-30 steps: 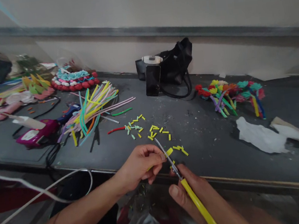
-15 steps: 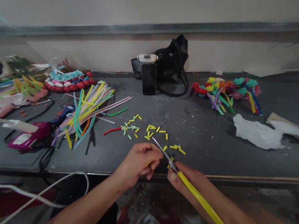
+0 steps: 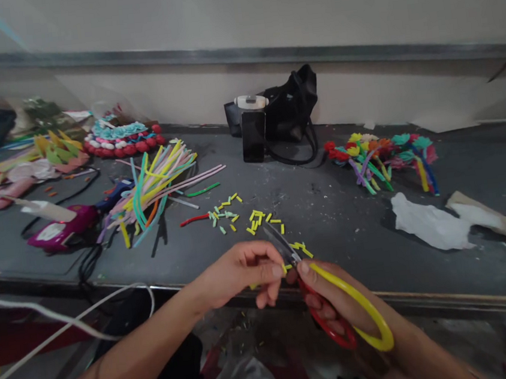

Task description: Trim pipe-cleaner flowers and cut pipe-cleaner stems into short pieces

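My left hand [image 3: 243, 269] pinches a yellow pipe cleaner [image 3: 287, 268], whose end sticks out past the fingertips; most of its length is hidden by the hand. Close on the right, my right hand [image 3: 329, 287] grips a pair of scissors [image 3: 375, 321] with one yellow and one red handle. The scissor blades point up and left, right beside the left fingertips and the pipe cleaner's end. On the table just beyond lie several short yellow cut pieces [image 3: 256, 219] and, further left, pale green ones [image 3: 222, 215].
A bundle of coloured pipe cleaners [image 3: 157, 184] lies to the left, near a purple glue gun [image 3: 60, 229]. A black bag [image 3: 292, 110] and phone [image 3: 254, 136] stand at the back. Pipe-cleaner flowers [image 3: 380, 155] and white crumpled paper [image 3: 428, 222] lie right. The table edge runs below my hands.
The scissors have turned in my right hand, so the red handle now shows beside the yellow one. My left hand has shifted slightly right, with the yellow end now near the blades.
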A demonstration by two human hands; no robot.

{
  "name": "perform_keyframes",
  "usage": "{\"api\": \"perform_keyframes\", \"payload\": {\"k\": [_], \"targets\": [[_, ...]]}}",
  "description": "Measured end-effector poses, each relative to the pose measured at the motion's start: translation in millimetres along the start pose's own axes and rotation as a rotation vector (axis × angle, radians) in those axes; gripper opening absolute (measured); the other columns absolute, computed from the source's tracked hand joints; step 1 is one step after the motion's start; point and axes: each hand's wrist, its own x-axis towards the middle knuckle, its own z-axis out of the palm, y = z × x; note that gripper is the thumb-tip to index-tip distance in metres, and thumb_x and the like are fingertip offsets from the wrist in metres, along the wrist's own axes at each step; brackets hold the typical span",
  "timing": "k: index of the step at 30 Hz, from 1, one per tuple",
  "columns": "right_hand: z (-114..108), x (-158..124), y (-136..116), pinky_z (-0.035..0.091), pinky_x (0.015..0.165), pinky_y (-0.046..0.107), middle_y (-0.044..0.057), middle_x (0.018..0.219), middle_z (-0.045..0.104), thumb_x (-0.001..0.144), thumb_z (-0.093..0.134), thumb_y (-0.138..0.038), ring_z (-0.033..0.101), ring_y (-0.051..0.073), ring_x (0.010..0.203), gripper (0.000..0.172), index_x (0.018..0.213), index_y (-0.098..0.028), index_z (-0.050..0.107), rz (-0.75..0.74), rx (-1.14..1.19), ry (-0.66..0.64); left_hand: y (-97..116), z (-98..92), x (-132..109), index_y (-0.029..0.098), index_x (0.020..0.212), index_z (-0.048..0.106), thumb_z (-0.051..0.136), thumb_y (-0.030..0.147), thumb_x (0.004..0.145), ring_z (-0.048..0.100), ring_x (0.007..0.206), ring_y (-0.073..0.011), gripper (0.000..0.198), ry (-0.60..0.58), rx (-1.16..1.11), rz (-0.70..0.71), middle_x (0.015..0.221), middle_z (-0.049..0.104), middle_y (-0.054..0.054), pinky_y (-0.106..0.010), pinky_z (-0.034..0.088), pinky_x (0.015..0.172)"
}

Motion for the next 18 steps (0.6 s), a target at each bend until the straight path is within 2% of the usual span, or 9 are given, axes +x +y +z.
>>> {"api": "perform_keyframes", "payload": {"k": [2,3,5,7,9,11,13,16,18], "targets": [[-8,0,-4,0.031,0.033,0.014,-0.009,0.058,0.040,0.086,0.047,-0.071,0.029,0.005,0.039,0.051,0.098,-0.021,0.052,-0.054,0.081,-0.015,-1,6.8,-3,0.016,0.082,0.062,0.067,0.037,0.082,0.064,0.070,-0.0136,0.022,-0.163,0.118,0.045,0.078,0.068,-0.006,-0.027,0.051,0.068],[-12,0,-6,0.032,0.034,0.014,-0.009,0.058,0.040,0.087,0.047,-0.069,0.030,0.005,0.040,0.050,0.100,-0.021,0.053,-0.087,0.112,-0.011,-3,10.8,-3,0.016,0.081,0.064,0.066,0.037,0.083,0.064,0.082,-0.0159,0.022,-0.224,0.195,0.085,0.088,0.069,-0.008,-0.030,0.050,0.079],[-20,0,-10,0.033,0.035,0.015,-0.009,0.056,0.040,0.089,0.044,-0.067,0.032,0.006,0.039,0.051,0.106,-0.020,0.054,-0.136,0.146,0.009,-11,18.1,1,0.016,0.080,0.065,0.063,0.037,0.085,0.061,0.098,-0.0180,0.021,-0.268,0.339,0.157,0.102,0.068,-0.010,-0.031,0.045,0.091],[-25,0,-14,0.036,0.036,0.017,-0.009,0.055,0.043,0.090,0.042,-0.067,0.036,0.007,0.038,0.053,0.110,-0.020,0.054,-0.178,0.133,0.071,-20,22.4,10,0.016,0.081,0.064,0.061,0.040,0.086,0.060,0.099,-0.0177,0.024,-0.197,0.373,0.169,0.104,0.067,-0.009,-0.031,0.044,0.091],[-27,0,-18,0.039,0.038,0.019,-0.007,0.058,0.049,0.088,0.045,-0.068,0.042,0.008,0.040,0.055,0.113,-0.020,0.055,-0.222,0.096,0.167,-26,21.8,20,0.015,0.078,0.061,0.064,0.043,0.083,0.060,0.097,-0.0174,0.028,-0.082,0.262,0.137,0.103,0.067,-0.008,-0.031,0.044,0.090],[-27,1,-21,0.042,0.040,0.020,-0.004,0.061,0.053,0.086,0.049,-0.068,0.047,0.010,0.045,0.058,0.115,-0.019,0.055,-0.259,0.064,0.254,-27,15.9,30,0.015,0.076,0.060,0.070,0.044,0.078,0.061,0.097,-0.0180,0.031,-0.008,0.099,0.087,0.104,0.068,-0.009,-0.032,0.045,0.090],[-25,2,-23,0.043,0.041,0.021,-0.002,0.063,0.056,0.085,0.050,-0.069,0.051,0.012,0.048,0.061,0.117,-0.018,0.055,-0.286,0.051,0.295,-21,5.9,37,0.014,0.076,0.060,0.075,0.042,0.073,0.061,0.097,-0.0179,0.031,0.109,0.033,0.082,0.106,0.068,-0.010,-0.032,0.044,0.090],[-22,0,-28,0.045,0.044,0.023,0.000,0.065,0.058,0.086,0.048,-0.069,0.054,0.014,0.052,0.062,0.121,-0.018,0.054,-0.345,0.044,0.305,-7,-10.2,36,0.014,0.077,0.062,0.076,0.038,0.073,0.060,0.101,-0.0168,0.028,0.347,0.045,0.197,0.110,0.068,-0.010,-0.029,0.042,0.092],[-20,-3,-31,0.044,0.045,0.023,0.000,0.064,0.057,0.087,0.046,-0.068,0.053,0.014,0.052,0.060,0.120,-0.018,0.056,-0.400,-0.039,0.336,-1,-15.9,30,0.013,0.078,0.061,0.074,0.037,0.076,0.062,0.097,-0.0160,0.027,0.373,0.006,0.283,0.108,0.068,-0.010,-0.028,0.044,0.088]]}}
